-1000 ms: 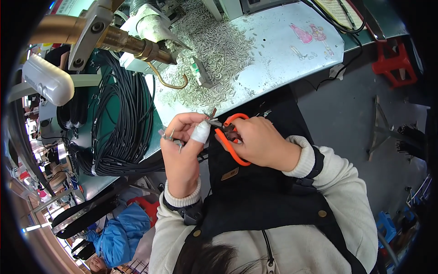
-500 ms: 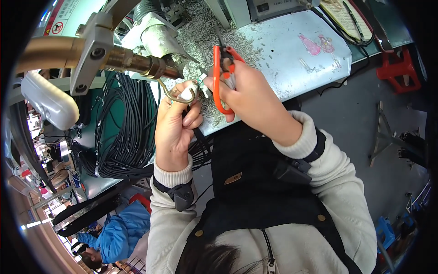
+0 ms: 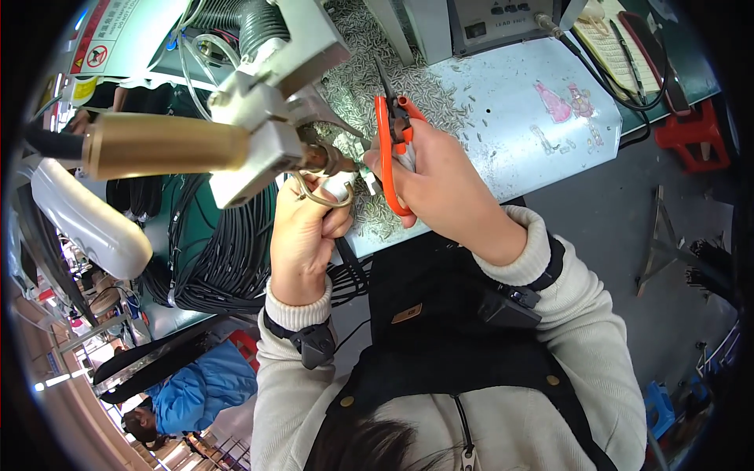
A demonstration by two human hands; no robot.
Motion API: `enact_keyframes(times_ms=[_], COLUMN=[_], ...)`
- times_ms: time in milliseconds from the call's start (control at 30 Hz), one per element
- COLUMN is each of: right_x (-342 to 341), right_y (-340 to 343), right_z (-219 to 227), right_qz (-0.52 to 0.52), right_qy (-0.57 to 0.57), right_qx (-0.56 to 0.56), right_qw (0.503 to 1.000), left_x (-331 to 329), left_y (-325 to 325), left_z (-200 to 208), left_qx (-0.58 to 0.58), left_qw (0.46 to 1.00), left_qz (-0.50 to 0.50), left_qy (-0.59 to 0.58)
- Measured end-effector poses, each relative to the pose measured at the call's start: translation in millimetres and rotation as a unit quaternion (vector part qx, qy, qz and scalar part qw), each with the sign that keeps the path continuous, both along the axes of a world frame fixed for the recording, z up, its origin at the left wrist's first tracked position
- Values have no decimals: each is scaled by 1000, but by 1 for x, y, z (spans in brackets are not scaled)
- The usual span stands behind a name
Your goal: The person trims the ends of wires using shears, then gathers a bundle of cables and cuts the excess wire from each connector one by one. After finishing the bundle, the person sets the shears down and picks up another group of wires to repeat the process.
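Observation:
My left hand [image 3: 301, 235] is closed around a white connector piece [image 3: 338, 185] with a black cable [image 3: 350, 255] running below it. A small green-and-white part [image 3: 366, 177] sits between my two hands, partly covered by fingers. My right hand [image 3: 448, 184] grips orange-handled pliers [image 3: 384, 153], their dark jaws pointing up and away; its thumb and forefinger reach to the small part. Directly over that part is a mounted soldering iron [image 3: 173, 146], its tip end close to or touching it. A curved brass tube [image 3: 301, 189] bends around the white connector.
Many short metal clippings [image 3: 440, 86] cover the pale metal worktop [image 3: 542, 161]. Coiled black cables [image 3: 212, 259] lie at left. A grey control box [image 3: 503, 23], notebook [image 3: 605, 47] and red stool [image 3: 689, 137] are at the far right. A person in blue [image 3: 204, 392] sits at lower left.
The soldering iron and its bracket have come down and right, bringing the tip to the small part. My hands have shifted slightly down and right in the picture, keeping their holds.

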State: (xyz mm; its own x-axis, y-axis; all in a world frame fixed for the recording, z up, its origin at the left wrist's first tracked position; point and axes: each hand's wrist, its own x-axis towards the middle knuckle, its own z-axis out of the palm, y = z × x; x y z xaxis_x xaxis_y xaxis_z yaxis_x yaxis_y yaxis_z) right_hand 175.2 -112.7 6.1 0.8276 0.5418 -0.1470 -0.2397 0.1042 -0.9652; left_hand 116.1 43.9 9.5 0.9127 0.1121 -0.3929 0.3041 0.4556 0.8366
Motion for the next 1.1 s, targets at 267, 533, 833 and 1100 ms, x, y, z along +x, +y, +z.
enact_keyframes(times_ms=[267,533,833,1100], right_x=[0,-11,-33,-47], right_y=[2,-2,-32,-31], right_z=[-2,-9,-5,-4], right_qz=[-4,-15,-137,114], right_qy=[5,-13,-260,-346], right_qx=[-3,25,-148,16], right_qw=[1000,999,944,931], left_x=[0,-12,-49,-73], left_y=[-4,-6,-28,-44], left_z=[-3,5,10,1], left_qx=[28,25,295,268], left_qw=[999,999,945,926], left_qz=[34,10,-54,-216], left_qy=[-9,-30,-132,-157])
